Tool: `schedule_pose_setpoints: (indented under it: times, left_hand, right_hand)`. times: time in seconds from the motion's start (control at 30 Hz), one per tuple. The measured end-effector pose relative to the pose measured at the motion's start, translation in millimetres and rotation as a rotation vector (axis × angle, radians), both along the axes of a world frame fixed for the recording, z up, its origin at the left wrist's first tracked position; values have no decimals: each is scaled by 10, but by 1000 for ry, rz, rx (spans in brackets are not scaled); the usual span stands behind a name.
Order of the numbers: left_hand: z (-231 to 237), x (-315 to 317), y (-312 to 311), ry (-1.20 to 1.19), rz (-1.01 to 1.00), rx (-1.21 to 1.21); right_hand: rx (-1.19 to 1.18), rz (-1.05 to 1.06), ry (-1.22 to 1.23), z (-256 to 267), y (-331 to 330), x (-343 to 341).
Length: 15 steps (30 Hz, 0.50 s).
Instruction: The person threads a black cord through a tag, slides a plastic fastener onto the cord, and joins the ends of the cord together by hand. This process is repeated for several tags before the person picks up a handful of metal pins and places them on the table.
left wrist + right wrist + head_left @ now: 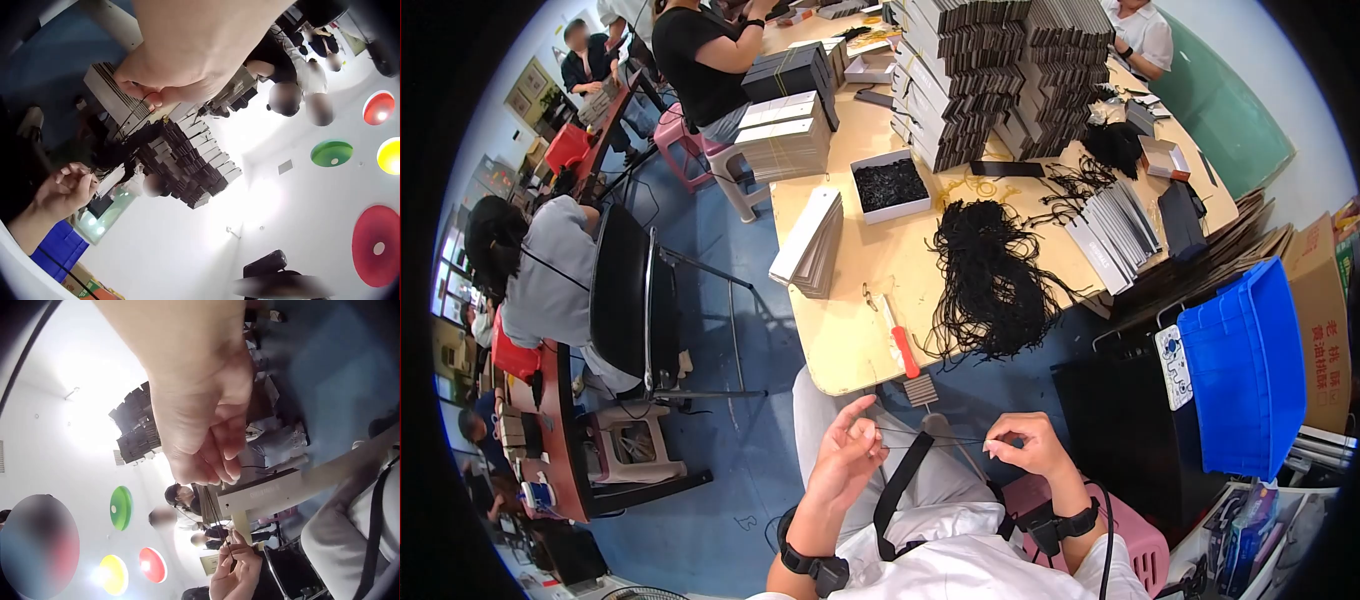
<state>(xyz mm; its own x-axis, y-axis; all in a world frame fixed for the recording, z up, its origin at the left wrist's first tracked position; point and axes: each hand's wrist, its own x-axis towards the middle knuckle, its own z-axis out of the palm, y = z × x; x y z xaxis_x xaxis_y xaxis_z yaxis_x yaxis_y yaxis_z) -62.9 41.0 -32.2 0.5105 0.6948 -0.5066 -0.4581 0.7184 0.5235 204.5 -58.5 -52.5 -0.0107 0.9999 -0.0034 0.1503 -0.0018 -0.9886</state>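
A thin black cord (pixel 217 519) runs doubled between my two hands, above my lap. My left hand (pixel 848 455) pinches one end, its index finger pointing up and away in the head view. My right hand (pixel 1030 443) pinches the other end between thumb and fingertips, the remaining fingers curled in. In the right wrist view the left hand (pixel 236 572) shows past the cord, fingertips together on it. On the table in front lies a large heap of black cords (pixel 992 280). A red-handled tool (pixel 903 350) lies near the table's front edge.
White, card-like stacks (pixel 810 245) stand on the table (pixel 850 345) at left, beside a white box (pixel 900 211) of small black pieces. Tall grey-and-white stacks (pixel 960 90) rise behind. A blue bin (pixel 1245 370) is at right. Other people sit and stand around.
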Motion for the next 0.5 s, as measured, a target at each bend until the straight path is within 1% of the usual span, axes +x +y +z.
schedule_pose_setpoints:
  times: [0.07, 0.27, 0.33, 0.37, 0.4, 0.43, 0.47, 0.5]
  left_hand:
    - [-31, 0, -9, -27, 29, 23]
    - [-1, 15, -10, -23, 23, 47]
    - [2, 49, 0, -40, 44, 58]
    - [4, 77, -2, -57, 63, 69]
    - [0, 124, -16, -56, 62, 70]
    - [-13, 191, -40, 111, 45, 185]
    - [-31, 254, -67, 279, 29, 298]
    - [-49, 306, -90, 299, 45, 425]
  right_hand:
    - [11, -7, 18, -25, -10, -11]
    - [86, -94, 83, -116, -69, -29]
    - [17, -137, 224, -135, -75, -43]
    - [17, -137, 225, -156, -67, -39]
    - [30, -192, 263, -188, -54, -25]
    - [42, -247, 300, -217, -38, -8]
    - [42, -244, 300, -235, -20, 17]
    - [31, -288, 310, -250, 1, 48]
